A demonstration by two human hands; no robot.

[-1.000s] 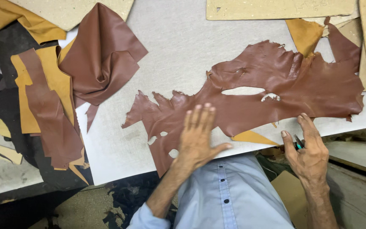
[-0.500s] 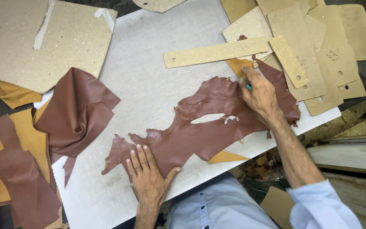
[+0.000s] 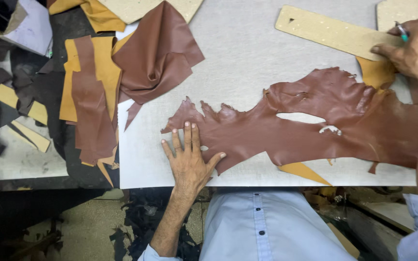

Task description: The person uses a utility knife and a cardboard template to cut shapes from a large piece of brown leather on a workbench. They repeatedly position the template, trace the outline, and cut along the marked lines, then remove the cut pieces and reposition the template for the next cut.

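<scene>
A ragged brown leather piece [image 3: 315,125] lies flat across the grey work board [image 3: 238,58]. My left hand [image 3: 188,159] presses on its left end, palm down, fingers spread. At the upper right my right hand [image 3: 412,48] grips a green-tipped pen [image 3: 402,31], and its fingers rest on the end of a long tan cardboard pattern strip [image 3: 330,31]. A tan-yellow leather piece [image 3: 376,72] shows under the brown one near that hand.
A crumpled brown leather piece [image 3: 153,58] and a stack of brown and yellow strips [image 3: 90,96] lie to the left. Dark scraps [image 3: 6,96] cover the far left. A yellow offcut [image 3: 303,171] pokes out at the board's front edge.
My right hand has gone from the leather's far edge up onto the long cardboard strip. My left hand stays pressed on the leather's left end. The view has shifted.
</scene>
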